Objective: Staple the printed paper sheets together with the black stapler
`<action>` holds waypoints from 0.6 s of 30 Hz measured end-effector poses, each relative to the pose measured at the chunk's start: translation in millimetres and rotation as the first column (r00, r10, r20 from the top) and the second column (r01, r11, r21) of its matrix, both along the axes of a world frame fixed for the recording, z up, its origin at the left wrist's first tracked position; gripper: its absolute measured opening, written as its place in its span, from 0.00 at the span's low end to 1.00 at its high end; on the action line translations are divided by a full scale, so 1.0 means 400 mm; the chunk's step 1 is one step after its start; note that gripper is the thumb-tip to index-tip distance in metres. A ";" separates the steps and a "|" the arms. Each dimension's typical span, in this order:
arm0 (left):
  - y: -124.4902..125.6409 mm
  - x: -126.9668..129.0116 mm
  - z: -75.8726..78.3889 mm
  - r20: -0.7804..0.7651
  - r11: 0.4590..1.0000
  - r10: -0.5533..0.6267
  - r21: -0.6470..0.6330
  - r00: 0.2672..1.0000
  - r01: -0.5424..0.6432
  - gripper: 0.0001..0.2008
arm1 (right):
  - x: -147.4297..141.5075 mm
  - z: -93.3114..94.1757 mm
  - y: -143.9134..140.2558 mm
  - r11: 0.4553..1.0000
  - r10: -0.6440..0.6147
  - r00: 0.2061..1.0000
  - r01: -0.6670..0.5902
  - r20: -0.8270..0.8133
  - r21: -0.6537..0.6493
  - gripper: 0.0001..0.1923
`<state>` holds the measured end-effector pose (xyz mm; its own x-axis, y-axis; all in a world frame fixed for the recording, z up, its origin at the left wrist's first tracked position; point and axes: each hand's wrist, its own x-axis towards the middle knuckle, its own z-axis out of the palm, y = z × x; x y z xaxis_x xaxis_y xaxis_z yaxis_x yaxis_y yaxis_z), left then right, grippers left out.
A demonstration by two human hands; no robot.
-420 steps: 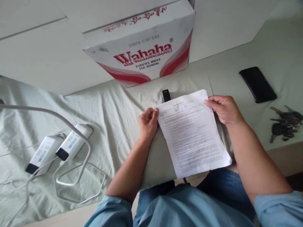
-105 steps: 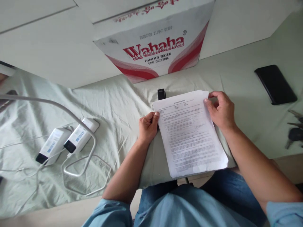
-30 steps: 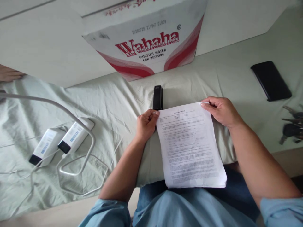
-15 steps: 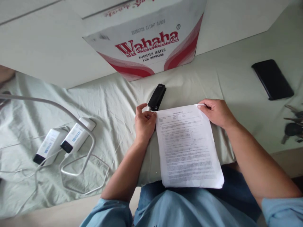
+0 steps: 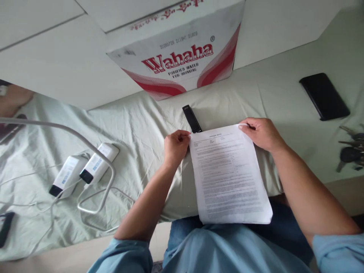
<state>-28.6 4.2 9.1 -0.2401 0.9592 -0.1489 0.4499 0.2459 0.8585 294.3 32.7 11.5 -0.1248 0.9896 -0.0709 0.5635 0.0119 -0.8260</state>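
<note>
Both hands pinch the top corners of a printed paper stack (image 5: pixel 230 172): left hand (image 5: pixel 174 148) beside the black stapler (image 5: pixel 192 118), right hand (image 5: pixel 263 133) opposite. Squaring step; stapling would need aligned corners.

My white sheet of printed paper (image 5: pixel 230 174) carries grey text lines. Beyond it lies a black oblong stapler (image 5: pixel 192 119), then a white cardboard box (image 5: pixel 182 57) with red lettering and waves.
</note>
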 end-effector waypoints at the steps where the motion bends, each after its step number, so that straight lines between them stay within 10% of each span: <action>1: 0.007 -0.002 0.002 -0.022 1.000 -0.012 -0.004 1.000 0.012 0.08 | -0.001 -0.001 0.000 1.000 -0.012 1.000 0.012 -0.009 0.002 0.13; 13: 0.012 0.027 -0.023 -0.167 0.995 -0.002 0.103 0.986 0.020 0.09 | -0.002 -0.021 0.032 0.963 -0.218 0.969 0.233 -0.115 0.136 0.12; 18: -0.010 0.027 -0.056 -0.291 0.926 0.007 0.363 0.957 0.104 0.19 | -0.002 -0.035 0.039 0.950 -0.224 0.970 0.238 -0.094 0.204 0.11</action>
